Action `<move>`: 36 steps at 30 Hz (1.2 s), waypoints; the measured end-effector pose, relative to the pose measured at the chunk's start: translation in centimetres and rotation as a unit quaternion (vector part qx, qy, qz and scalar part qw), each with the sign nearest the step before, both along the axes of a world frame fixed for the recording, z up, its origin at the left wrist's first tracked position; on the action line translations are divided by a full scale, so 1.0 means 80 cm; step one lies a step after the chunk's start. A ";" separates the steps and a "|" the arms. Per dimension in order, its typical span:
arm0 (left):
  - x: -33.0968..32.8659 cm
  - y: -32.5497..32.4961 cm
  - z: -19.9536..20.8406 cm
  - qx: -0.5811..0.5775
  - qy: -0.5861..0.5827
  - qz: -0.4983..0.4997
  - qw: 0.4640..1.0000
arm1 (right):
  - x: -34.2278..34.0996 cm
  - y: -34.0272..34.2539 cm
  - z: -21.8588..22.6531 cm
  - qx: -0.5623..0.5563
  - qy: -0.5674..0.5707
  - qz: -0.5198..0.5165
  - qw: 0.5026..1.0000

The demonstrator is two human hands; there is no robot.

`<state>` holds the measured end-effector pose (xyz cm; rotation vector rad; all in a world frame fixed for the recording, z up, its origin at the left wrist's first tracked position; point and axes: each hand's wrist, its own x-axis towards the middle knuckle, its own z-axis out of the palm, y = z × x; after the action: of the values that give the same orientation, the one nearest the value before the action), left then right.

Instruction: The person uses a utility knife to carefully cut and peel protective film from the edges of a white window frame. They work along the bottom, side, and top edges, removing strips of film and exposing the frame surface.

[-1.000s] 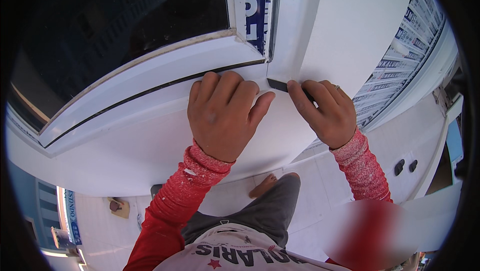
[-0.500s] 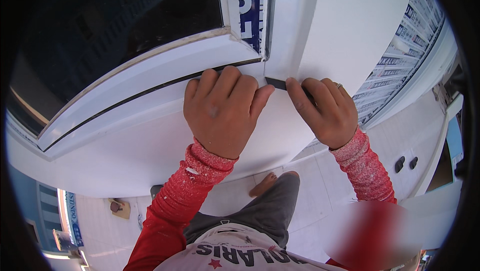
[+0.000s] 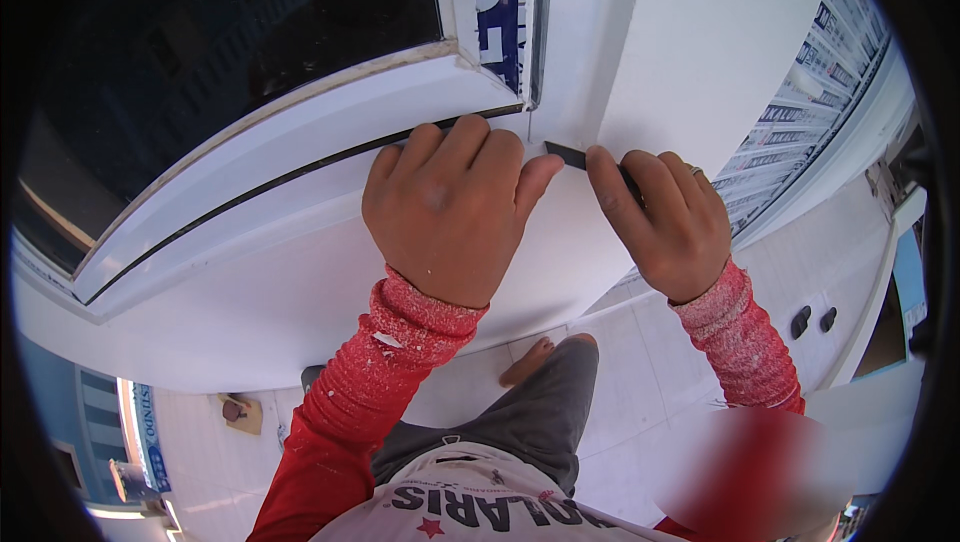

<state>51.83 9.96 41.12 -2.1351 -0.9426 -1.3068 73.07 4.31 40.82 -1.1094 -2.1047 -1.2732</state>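
Observation:
My left hand (image 3: pixel 445 207) rests on the lower rail of a white window frame (image 3: pixel 290 162), across a thin black seal strip (image 3: pixel 250 187). Its knuckles are bent, the thumb stretches out to the right, and the fingertips are hidden. Opposite that thumb, my right hand (image 3: pixel 665 217) grips a cutter knife (image 3: pixel 567 155). The slanted tip of its black blade points left, just beyond the right end of the seal strip. Most of the handle is hidden in the fingers. Whether the blade touches the white surface, I cannot tell.
Dark glass (image 3: pixel 250 42) fills the window at upper left. Printed protective film (image 3: pixel 495 12) covers the upright beside it. A white wall edge (image 3: pixel 690 52) rises at right, near more film-covered profiles (image 3: pixel 790 112). Below are a tiled floor (image 3: pixel 640 392) and a pair of dark sandals (image 3: pixel 801 322).
My right hand and the cutter knife have shifted slightly right, and the blade tip is farther from the frame's corner. My left hand has moved a little up along the rail.

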 end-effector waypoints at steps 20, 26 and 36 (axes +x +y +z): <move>0.005 0.007 0.003 0.026 0.010 0.007 1.000 | -0.018 -0.027 0.020 -0.031 -0.044 -0.102 0.993; 0.008 0.009 0.000 0.036 0.000 0.010 0.999 | -0.038 -0.035 0.025 -0.030 -0.043 -0.153 0.987; 0.010 0.009 0.000 0.039 0.010 0.018 0.999 | -0.075 -0.031 0.027 0.000 -0.098 -0.219 0.971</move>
<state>52.64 10.66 41.14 -2.0583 -0.9033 -1.2824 67.10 1.85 42.99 -1.5683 -2.0614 -1.6391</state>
